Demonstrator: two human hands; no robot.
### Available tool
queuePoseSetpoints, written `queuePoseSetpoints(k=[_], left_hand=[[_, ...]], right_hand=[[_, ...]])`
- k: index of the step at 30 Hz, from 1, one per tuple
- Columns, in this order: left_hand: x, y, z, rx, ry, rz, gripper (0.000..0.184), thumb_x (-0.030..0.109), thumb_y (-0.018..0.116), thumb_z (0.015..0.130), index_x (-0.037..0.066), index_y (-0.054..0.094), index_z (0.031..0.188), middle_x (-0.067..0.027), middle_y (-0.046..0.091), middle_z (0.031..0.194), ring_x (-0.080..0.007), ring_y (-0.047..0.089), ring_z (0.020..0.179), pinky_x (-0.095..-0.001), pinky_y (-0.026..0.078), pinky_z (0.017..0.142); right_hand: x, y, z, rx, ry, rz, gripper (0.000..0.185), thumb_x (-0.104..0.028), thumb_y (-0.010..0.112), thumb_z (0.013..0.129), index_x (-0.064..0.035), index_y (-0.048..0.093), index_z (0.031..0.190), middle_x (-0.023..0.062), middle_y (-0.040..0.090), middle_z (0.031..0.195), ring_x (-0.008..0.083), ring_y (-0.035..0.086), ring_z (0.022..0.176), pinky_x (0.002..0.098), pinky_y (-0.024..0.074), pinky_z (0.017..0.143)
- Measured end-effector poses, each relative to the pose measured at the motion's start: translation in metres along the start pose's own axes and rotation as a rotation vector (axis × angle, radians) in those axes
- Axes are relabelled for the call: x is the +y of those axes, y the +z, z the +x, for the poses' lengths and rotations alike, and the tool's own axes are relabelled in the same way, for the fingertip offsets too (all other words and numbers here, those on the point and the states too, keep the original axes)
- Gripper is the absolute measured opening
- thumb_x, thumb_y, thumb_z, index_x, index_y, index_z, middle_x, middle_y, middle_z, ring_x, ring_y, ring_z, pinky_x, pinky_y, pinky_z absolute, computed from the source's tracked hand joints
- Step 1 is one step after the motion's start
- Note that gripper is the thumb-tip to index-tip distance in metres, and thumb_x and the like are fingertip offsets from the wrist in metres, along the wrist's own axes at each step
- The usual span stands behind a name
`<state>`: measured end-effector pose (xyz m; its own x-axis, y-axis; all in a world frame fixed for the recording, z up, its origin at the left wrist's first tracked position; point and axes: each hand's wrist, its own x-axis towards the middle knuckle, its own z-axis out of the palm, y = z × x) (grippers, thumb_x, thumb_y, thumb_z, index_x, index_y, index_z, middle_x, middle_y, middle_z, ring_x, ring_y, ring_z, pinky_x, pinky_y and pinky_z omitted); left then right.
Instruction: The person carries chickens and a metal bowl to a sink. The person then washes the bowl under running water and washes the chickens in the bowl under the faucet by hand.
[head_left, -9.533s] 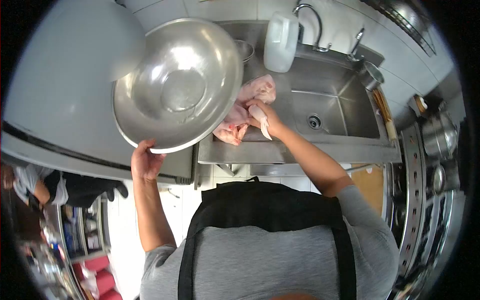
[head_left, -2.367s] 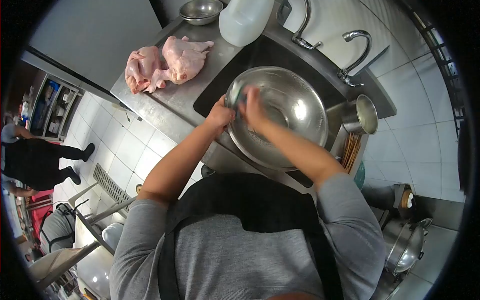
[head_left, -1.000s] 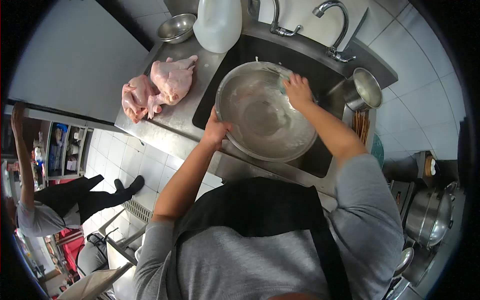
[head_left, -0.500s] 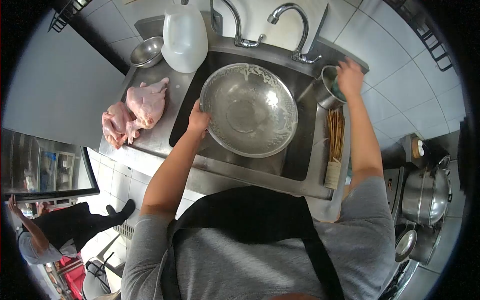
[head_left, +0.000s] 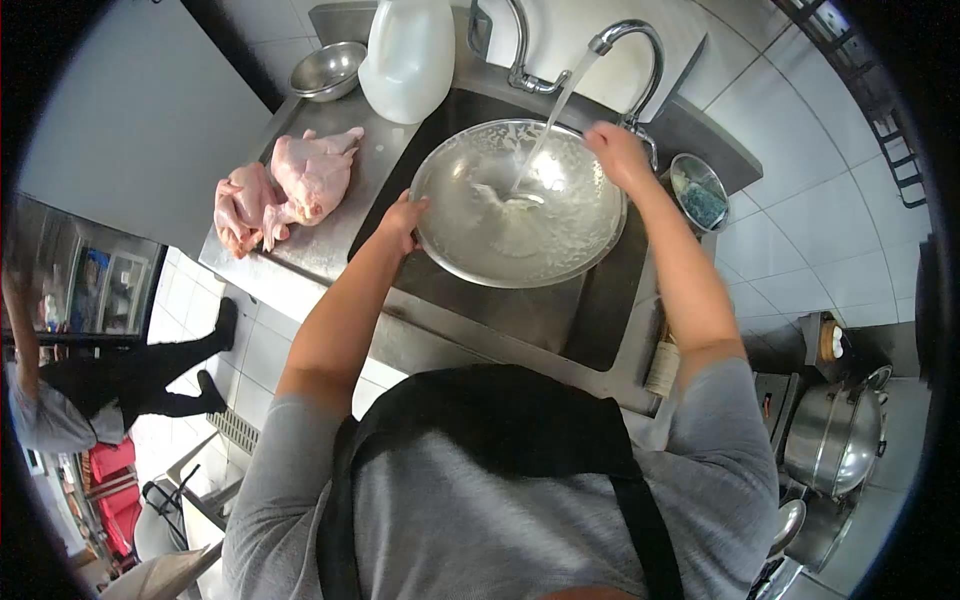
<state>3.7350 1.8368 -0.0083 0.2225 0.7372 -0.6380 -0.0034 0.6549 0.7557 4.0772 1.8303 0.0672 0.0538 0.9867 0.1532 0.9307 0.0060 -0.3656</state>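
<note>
A large steel bowl (head_left: 470,240) is over the sink, tilted, with cloudy water and whitish suds inside. My left hand (head_left: 403,220) is closed on its left rim. At the upper right rim is my right hand (head_left: 618,158), just in front of the tap base; its fingers are blurred, so I cannot tell whether they grip the rim. A stream of water (head_left: 545,137) runs from the right-hand tap (head_left: 640,32) into the bowl.
Raw poultry (head_left: 312,177) lies on the left drainboard near a white plastic jug (head_left: 408,62) and a small steel bowl (head_left: 328,72). A steel container (head_left: 690,165) with a green scouring pad (head_left: 703,203) stands right. Another person (head_left: 125,385) is at lower left.
Water now flows from the right tap into the bowl. My right hand has moved left from the steel container to the bowl's upper right rim. The left hand still holds the bowl.
</note>
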Motion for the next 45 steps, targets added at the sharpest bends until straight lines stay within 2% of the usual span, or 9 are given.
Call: queuePoseSetpoints(k=[3,9,14,18,24,30,35,39,45], left_hand=[[-0.013,-0.001,0.035,-0.081,0.026,-0.030,0.041,0.016,0.048,0.090,0.018,0.037,0.130,-0.0112,0.054,0.115,-0.0295,0.057,0.097,-0.0526,0.049,0.072],[0.002,0.057,0.094,-0.183,0.409,0.387,0.031,0.023,0.055,0.085,0.012,0.058,0.114,-0.0112,0.063,0.100,-0.0246,0.059,0.098,-0.0375,0.048,0.080],[0.051,0.127,0.068,0.063,0.621,1.147,0.035,0.026,0.053,0.080,0.020,0.058,0.114,-0.0138,0.063,0.103,-0.0317,0.059,0.097,-0.0415,0.047,0.082],[0.064,0.139,0.041,0.164,0.751,1.082,0.030,0.027,0.054,0.080,0.020,0.060,0.109,-0.0145,0.063,0.100,-0.0336,0.060,0.090,-0.0440,0.048,0.076],[0.047,0.098,-0.013,0.466,1.252,0.849,0.017,0.007,0.063,0.075,0.006,0.051,0.087,-0.0145,0.052,0.075,-0.0334,0.055,0.079,-0.0418,0.044,0.069],[0.038,0.062,-0.031,0.343,1.031,0.678,0.025,0.009,0.067,0.070,0.004,0.043,0.074,-0.0146,0.050,0.070,-0.0336,0.052,0.069,-0.0414,0.040,0.062],[0.051,0.073,-0.013,0.380,1.275,0.777,0.024,0.009,0.065,0.066,0.002,0.042,0.067,-0.0148,0.045,0.064,-0.0331,0.049,0.063,-0.0387,0.040,0.058],[0.044,0.066,-0.030,0.314,1.115,0.715,0.017,0.005,0.062,0.061,0.002,0.046,0.066,-0.0154,0.047,0.067,-0.0354,0.050,0.067,-0.0419,0.040,0.059],[0.052,0.092,-0.023,0.299,1.251,0.721,0.017,0.004,0.060,0.060,0.001,0.043,0.062,-0.0143,0.045,0.066,-0.0337,0.048,0.063,-0.0418,0.040,0.058]], right_hand=[[-0.046,0.044,0.024,-0.280,0.329,0.994,0.022,-0.015,0.048,0.088,0.0008,0.059,0.098,0.0159,0.064,0.090,0.0309,0.062,0.082,0.0411,0.0511,0.068],[-0.065,0.060,0.057,-0.415,0.572,1.558,0.029,-0.009,0.050,0.087,0.0125,0.052,0.105,0.0242,0.058,0.102,0.0310,0.060,0.095,0.0380,0.0490,0.088],[-0.058,0.031,0.057,-0.421,0.337,1.359,0.020,-0.008,0.053,0.081,0.0054,0.059,0.095,0.0195,0.061,0.096,0.0323,0.062,0.085,0.0416,0.0515,0.077],[-0.062,0.028,0.042,0.108,-0.347,-0.128,0.018,-0.011,0.064,0.069,-0.0143,0.067,0.086,0.0115,0.063,0.096,0.0337,0.061,0.085,0.0413,0.0489,0.074],[-0.080,0.029,0.055,0.018,-0.222,-0.233,0.010,-0.013,0.059,0.071,-0.0149,0.065,0.079,0.0132,0.064,0.084,0.0317,0.061,0.085,0.0435,0.0481,0.071],[-0.072,0.008,0.066,-0.096,-0.239,-0.092,0.008,-0.008,0.055,0.068,-0.0112,0.060,0.074,0.0109,0.062,0.076,0.0333,0.060,0.077,0.0415,0.0472,0.066],[-0.115,0.020,0.057,-0.190,-0.568,0.079,0.004,-0.009,0.058,0.064,-0.0097,0.055,0.066,0.0111,0.059,0.068,0.0303,0.056,0.064,0.0387,0.0440,0.058],[-0.054,-0.003,0.084,-0.120,-0.211,0.101,0.007,-0.011,0.061,0.064,-0.0086,0.055,0.066,0.0113,0.060,0.067,0.0272,0.059,0.067,0.0381,0.0450,0.060],[-0.100,-0.003,0.060,-0.139,-0.502,0.000,0.007,-0.013,0.062,0.064,-0.0087,0.057,0.066,0.0117,0.060,0.068,0.0306,0.060,0.070,0.0393,0.0463,0.063]])
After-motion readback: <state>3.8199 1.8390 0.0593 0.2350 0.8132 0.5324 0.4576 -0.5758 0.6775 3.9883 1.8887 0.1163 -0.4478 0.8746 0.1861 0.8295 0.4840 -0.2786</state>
